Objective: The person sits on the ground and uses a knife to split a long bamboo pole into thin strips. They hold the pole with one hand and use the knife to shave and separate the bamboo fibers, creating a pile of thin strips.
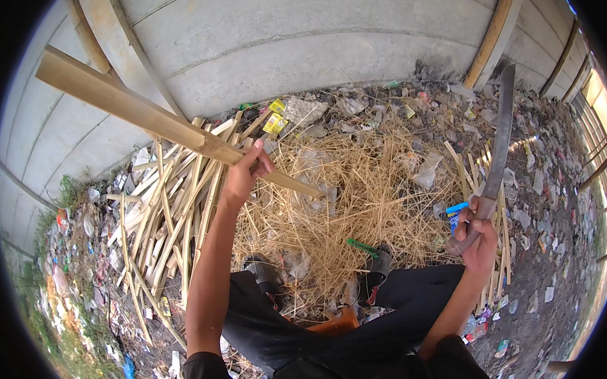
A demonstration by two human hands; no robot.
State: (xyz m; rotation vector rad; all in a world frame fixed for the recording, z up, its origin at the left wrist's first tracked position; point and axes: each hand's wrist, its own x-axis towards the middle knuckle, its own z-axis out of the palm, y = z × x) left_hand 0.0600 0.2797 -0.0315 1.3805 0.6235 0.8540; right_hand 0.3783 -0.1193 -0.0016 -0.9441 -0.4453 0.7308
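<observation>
My left hand (245,175) is closed round a long split bamboo strip (139,115), near its narrow lower end. The strip slants up to the far left, its wide end high in front of the wall. In my right hand (479,236) is the handle of a machete (501,139), its long dark blade pointing up and slightly curved. Blade and bamboo are well apart. Between my hands, on the ground, lies a heap of thin bamboo shavings (342,217).
A pile of split bamboo strips (176,212) lies at the left, and more strips (502,256) lie under my right hand. A grey concrete wall (308,56) with posts stands ahead. Litter (543,218) covers the ground. Something orange (335,322) shows between my legs.
</observation>
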